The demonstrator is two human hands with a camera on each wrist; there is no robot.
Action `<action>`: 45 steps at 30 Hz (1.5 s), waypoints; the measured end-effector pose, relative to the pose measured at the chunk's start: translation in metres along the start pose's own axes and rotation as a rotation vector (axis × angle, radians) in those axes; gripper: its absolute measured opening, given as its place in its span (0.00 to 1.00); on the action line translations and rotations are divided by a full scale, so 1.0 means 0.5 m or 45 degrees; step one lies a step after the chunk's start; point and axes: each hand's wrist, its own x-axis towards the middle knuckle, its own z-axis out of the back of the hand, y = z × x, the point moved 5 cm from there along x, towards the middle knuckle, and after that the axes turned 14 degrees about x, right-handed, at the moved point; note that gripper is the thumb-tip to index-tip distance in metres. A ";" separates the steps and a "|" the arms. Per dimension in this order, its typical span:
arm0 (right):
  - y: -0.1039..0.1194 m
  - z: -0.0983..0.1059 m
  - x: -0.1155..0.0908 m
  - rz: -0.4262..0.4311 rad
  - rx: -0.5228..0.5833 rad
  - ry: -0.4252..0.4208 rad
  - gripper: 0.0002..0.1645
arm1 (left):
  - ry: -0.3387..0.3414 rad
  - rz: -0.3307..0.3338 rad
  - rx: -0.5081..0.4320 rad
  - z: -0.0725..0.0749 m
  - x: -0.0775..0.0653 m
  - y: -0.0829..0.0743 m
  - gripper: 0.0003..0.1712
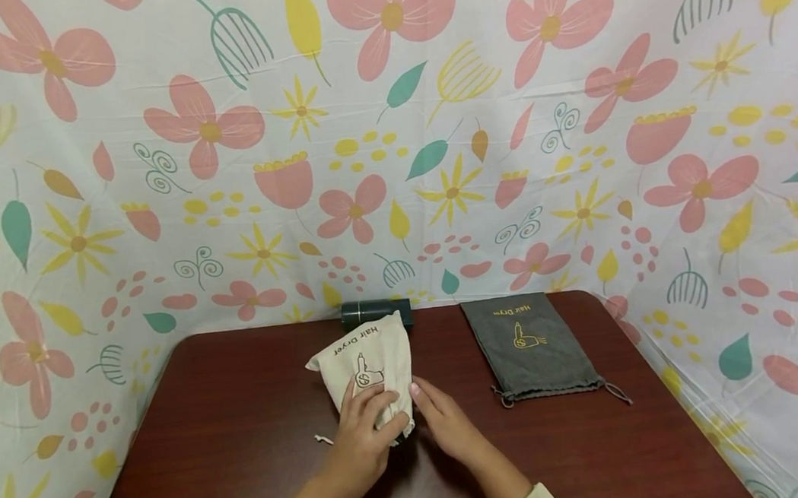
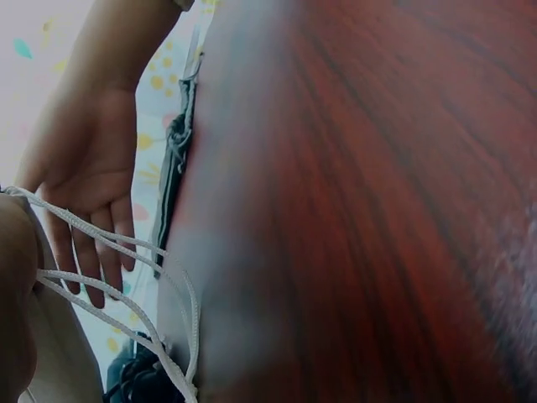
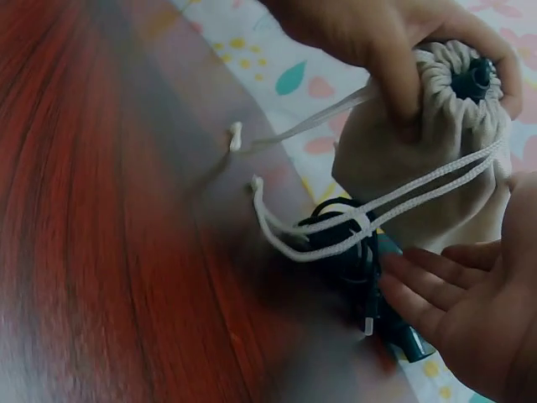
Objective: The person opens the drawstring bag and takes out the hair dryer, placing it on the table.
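My left hand grips the gathered neck of a cream drawstring bag, printed with "Hair Dryer" and a dryer outline. The bag is held up over the table, its mouth toward me. In the right wrist view, a dark, knobbed end pokes from the puckered opening, and the rest of that thing is hidden inside. White drawstrings hang from the bag. My right hand has its fingers extended, fingertips right at the bag's right side. Its palm and straight fingers show in the left wrist view.
A grey drawstring bag with a gold dryer print lies flat on the right of the dark red wooden table. Behind the cream bag, a dark cylindrical device with a cord sits near the back edge. Flowered cloth surrounds the table.
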 end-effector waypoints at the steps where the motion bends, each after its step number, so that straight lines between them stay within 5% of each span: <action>1: 0.000 0.000 -0.001 -0.017 0.052 0.012 0.30 | 0.004 -0.010 0.001 -0.002 0.000 -0.003 0.24; 15: -0.002 -0.013 0.003 -0.169 0.532 0.081 0.34 | 0.010 -0.104 0.045 -0.011 -0.001 -0.027 0.20; 25: 0.001 -0.009 -0.003 -0.182 0.711 0.038 0.35 | 0.003 -0.114 0.035 -0.017 -0.003 -0.025 0.17; 35: 0.001 0.000 -0.004 -0.113 0.837 -0.108 0.33 | 0.007 -0.074 0.014 -0.010 0.010 -0.019 0.35; 41: 0.002 0.009 -0.004 -0.035 0.928 -0.157 0.35 | -0.006 0.021 0.008 -0.005 0.017 -0.009 0.50; 45: 0.004 0.016 -0.005 0.007 0.989 -0.176 0.38 | -0.021 0.125 0.019 -0.008 0.017 0.001 0.52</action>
